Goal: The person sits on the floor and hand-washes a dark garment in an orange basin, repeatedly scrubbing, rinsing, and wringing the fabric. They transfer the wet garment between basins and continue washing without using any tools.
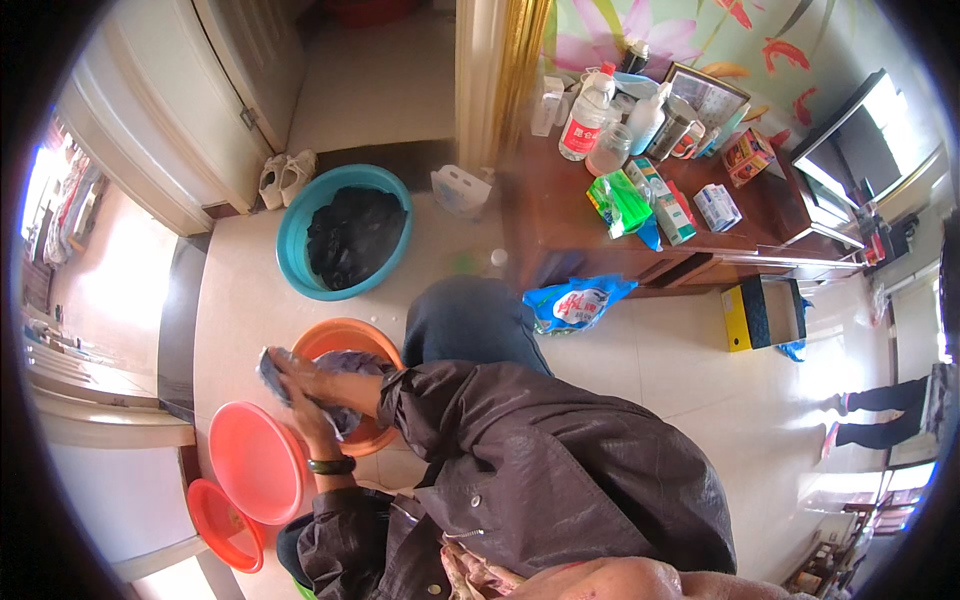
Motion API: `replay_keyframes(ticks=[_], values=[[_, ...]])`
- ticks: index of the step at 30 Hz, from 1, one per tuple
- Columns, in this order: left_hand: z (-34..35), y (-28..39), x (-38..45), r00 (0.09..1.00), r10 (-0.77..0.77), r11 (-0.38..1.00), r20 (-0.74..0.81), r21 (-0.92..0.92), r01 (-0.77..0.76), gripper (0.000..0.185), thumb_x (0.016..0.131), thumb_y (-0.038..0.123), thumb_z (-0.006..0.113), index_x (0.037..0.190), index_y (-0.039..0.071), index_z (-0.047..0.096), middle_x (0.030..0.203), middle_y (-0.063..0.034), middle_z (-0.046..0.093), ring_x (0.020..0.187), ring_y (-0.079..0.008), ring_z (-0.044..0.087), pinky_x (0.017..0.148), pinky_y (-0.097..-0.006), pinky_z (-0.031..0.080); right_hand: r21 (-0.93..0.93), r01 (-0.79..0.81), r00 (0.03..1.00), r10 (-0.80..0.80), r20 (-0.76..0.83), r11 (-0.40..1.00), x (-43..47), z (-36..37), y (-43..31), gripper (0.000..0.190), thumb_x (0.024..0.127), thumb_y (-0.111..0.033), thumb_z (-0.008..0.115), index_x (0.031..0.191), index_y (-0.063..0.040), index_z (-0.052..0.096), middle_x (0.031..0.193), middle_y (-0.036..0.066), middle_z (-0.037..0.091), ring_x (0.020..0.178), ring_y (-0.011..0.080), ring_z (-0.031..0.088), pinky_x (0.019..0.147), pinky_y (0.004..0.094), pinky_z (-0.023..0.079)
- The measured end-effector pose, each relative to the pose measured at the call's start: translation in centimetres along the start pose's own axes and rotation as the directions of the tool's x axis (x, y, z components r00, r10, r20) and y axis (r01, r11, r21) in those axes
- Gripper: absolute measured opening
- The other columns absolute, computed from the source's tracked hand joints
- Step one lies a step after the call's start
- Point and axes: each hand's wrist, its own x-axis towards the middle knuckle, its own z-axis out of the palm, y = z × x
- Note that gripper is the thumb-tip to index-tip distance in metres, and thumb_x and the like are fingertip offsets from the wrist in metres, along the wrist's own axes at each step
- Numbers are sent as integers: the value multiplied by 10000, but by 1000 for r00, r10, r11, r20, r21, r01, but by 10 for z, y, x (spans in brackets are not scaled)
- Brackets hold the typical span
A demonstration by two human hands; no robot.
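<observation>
A wet, dark grey-blue cloth (274,376) is pressed between my two hands, over the left rim of an orange plastic basin (349,330). My right hand (306,375), the upper one, lies over the cloth with foam or water on its skin. Beneath it, my left hand (306,411) grips the same cloth; a dark bangle (331,466) is on that wrist. More wet, dark greyish cloth (352,365) hangs in the orange basin, partly hidden by my right forearm.
Beyond stands a teal basin (286,259) of dark laundry. A pink basin (255,457) and a red basin (217,525) sit lower left. White shoes (285,178) are by the door. A blue detergent bag (577,304) leans near a wooden cabinet (555,217). Another person's legs (885,412) show far right.
</observation>
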Motion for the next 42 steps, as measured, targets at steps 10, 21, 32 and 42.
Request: replay_keyframes(ticks=[10,21,32,42], values=[[-29,-2,7,980,83,975,-184,216,-42,462,1022,470,422,1169,49,545,966,-21,546,860,-128,536,780,-276,463,52,-176,976,167,137,983,-51,-8,23,503,1016,-507,376,1025,-43,570,911,56,572,825,153,510,734,319,457],[28,32,-31,985,-173,982,-30,-78,170,664,1011,543,353,1488,83,321,1425,-94,420,1275,-241,443,1064,-371,353,8,-91,994,91,-62,996,-10,8,5,525,1013,-534,365,998,-49,565,889,47,557,783,139,483,693,312,451],[30,33,-33,990,-140,990,-21,27,141,691,1008,550,348,1516,90,264,1486,-125,359,1336,-268,389,1100,-388,310,-4,-98,995,98,-32,995,-13,7,0,482,1015,-510,379,1007,-58,549,894,41,552,797,131,485,683,297,445],[28,32,-29,984,-174,985,-30,5,174,717,998,572,352,1521,92,252,1485,-133,363,1335,-277,394,1099,-386,313,40,-160,987,160,15,986,-16,-1,5,449,1019,-480,386,1037,-61,548,927,46,555,832,130,495,713,292,447]])
